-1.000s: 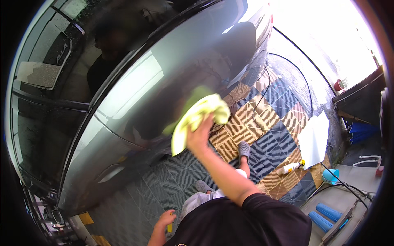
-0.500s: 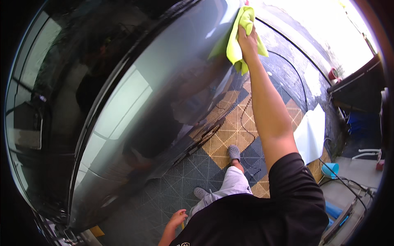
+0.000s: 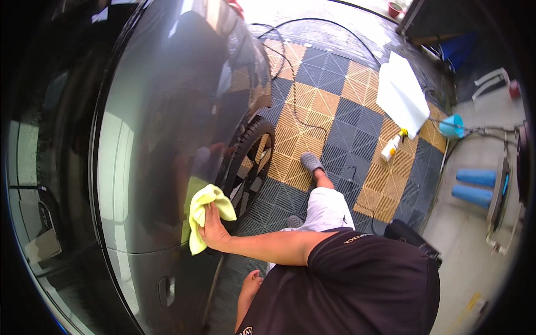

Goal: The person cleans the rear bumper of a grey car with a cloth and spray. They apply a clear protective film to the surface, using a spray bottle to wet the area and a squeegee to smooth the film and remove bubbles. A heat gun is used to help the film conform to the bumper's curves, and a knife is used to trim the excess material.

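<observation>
A yellow-green cloth (image 3: 222, 198) is pressed under my right hand (image 3: 215, 226) against the dark grey car body (image 3: 156, 156), beside the rear edge of the panel above a wheel (image 3: 245, 178). My arm stretches leftward across my body to it. My left hand (image 3: 251, 282) hangs low beside my hip, fingers curled; whatever it may hold is hidden.
Chequered grey and tan floor tiles (image 3: 312, 123) carry cables and a white spray bottle (image 3: 391, 151). At the right are a white sheet (image 3: 399, 89), a light-blue bucket (image 3: 451, 125), blue cylinders (image 3: 472, 195) and a black case (image 3: 407, 234).
The cloth and my right hand have swept from the far upper end of the panel down toward me, to above the wheel. My view has turned, and my left hand has stayed low.
</observation>
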A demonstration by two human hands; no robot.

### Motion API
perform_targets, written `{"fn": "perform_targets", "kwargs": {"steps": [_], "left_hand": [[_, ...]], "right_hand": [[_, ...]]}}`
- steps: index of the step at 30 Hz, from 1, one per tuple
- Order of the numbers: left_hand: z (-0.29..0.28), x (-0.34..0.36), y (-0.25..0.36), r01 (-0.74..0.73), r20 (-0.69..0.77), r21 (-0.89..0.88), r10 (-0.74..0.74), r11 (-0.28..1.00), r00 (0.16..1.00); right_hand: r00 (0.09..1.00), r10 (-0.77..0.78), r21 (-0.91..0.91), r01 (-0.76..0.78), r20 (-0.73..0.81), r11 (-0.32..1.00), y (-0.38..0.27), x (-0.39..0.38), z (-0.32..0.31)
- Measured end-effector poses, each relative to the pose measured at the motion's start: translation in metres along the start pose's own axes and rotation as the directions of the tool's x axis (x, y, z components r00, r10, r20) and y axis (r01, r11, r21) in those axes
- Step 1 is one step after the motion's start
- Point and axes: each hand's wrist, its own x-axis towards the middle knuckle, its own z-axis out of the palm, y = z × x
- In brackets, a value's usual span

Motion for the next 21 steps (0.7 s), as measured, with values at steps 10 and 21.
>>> {"fn": "perform_targets", "kwargs": {"steps": [10,21], "left_hand": [[-0.013,-0.012,0.100,-0.243,0.179,-0.150,0.268,0.958,0.947],[0.166,-0.010,0.262,-0.431,0.439,0.006,0.385,0.902,0.812]], "right_hand": [[0.972,0.190,-0.050,-0.185,0.137,0.981,0.053,-0.110,-0.234],[0.083,0.118,0.031,-0.676,-0.990,0.736,0.123,-0.566,-0.571]]}}
